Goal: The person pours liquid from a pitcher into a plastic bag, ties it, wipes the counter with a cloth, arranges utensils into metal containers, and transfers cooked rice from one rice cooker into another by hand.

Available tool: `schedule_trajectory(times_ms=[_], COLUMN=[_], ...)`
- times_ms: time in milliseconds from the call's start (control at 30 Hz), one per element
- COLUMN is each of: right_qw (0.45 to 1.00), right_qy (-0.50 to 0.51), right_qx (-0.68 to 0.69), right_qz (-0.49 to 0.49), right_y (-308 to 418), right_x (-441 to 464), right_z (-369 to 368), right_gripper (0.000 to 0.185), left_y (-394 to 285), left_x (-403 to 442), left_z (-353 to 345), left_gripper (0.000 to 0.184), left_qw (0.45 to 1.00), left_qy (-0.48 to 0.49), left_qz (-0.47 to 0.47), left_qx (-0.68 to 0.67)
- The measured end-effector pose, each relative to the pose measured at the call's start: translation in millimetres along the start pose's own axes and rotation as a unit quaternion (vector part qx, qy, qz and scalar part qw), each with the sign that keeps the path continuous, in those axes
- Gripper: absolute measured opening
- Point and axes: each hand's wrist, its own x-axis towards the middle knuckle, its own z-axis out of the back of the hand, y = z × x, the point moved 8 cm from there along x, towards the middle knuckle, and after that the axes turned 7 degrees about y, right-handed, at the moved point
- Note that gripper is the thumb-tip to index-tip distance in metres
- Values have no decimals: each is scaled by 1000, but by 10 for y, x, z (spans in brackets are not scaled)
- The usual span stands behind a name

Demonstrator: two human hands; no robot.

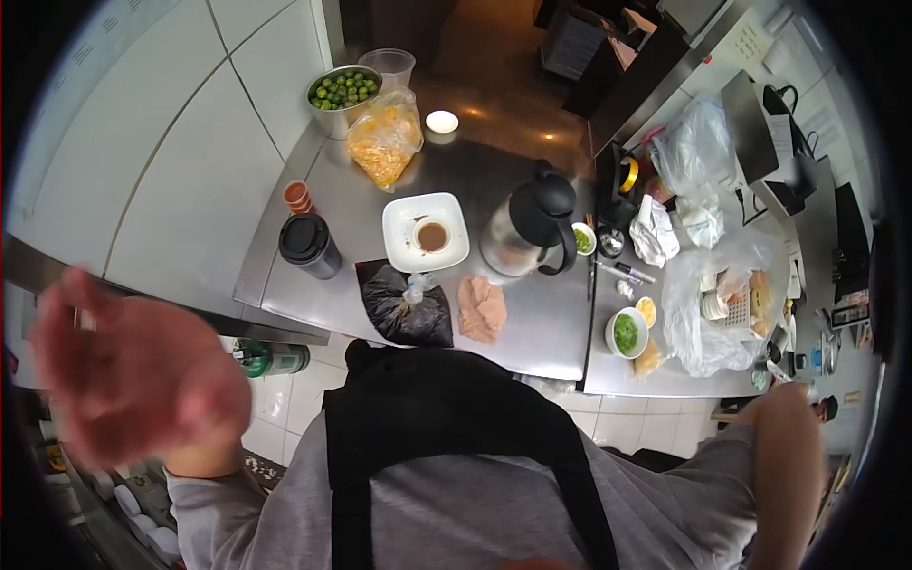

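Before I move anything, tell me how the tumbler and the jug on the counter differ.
Size: the jug looks larger than the tumbler.
Colour: the jug's body is shiny silver; the tumbler's is dark.
Handle: the jug has a black one; the tumbler shows none.
Shared: both have black tops and stand on the metal counter.
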Motion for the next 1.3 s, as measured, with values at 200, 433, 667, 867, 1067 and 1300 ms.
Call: schedule_trajectory(times_ms=[200, 433, 667, 867, 1067, 1300], right_qw=[815, 272, 34, 59, 84, 84], right_qy=[-486, 208, 105, 22, 70, 83], right_qx=[103, 570, 596, 596, 638, 562], right_qz=[-299, -747, -795, -800, -762, -818], right_y=[-544, 1117, 1607, 1393, 1009, 1308], right_x=[-1516, -3909, -4368, -4199, -3595, -3601], right_z=[-474, -3271, -4255, -4300, -3514, -2372], right_gripper=[47, 36, 53, 39, 36, 48], left_y=[99, -172, -325, -173, 47, 593], left_x=[-1951, -3011, -3058, -3566, -3432, -2283], left_z=[-1076, -1847, -1997, -1575, -1572, -1726], left_gripper=[48, 45, 16, 30, 15, 22], left_qw=[838, 759, 791, 498, 490, 625], left_qy=[300, 344, 366, -60, -38, 29], left_qz=[454, 549, 487, 764, 793, 591], left_qx=[-38, -65, -56, -407, -359, -510])
